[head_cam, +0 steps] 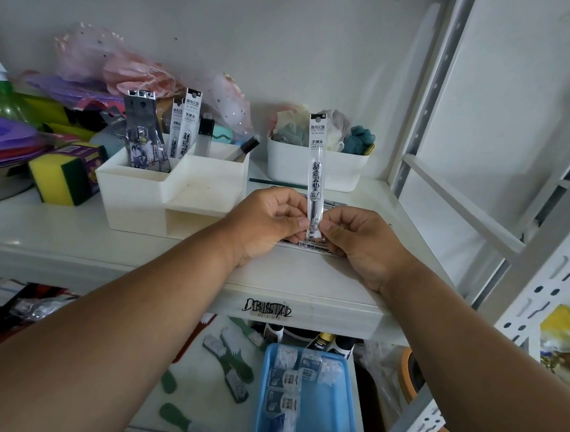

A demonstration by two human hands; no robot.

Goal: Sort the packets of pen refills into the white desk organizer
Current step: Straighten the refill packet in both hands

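Your left hand (269, 225) and right hand (359, 245) pinch one refill packet (315, 170) upright; next, likely slot it into the white organizer (131, 197).

A slim clear refill packet (315, 170) is standing upright just right of the white organizer (148, 201), where several packets (167, 138) are sitting in its rear compartments.

Both hands are meeting at the middle, arms reaching forward.
The left hand (269, 225) and right hand (363, 246) are each pinching with curled fingers, thumbs nearly touching.
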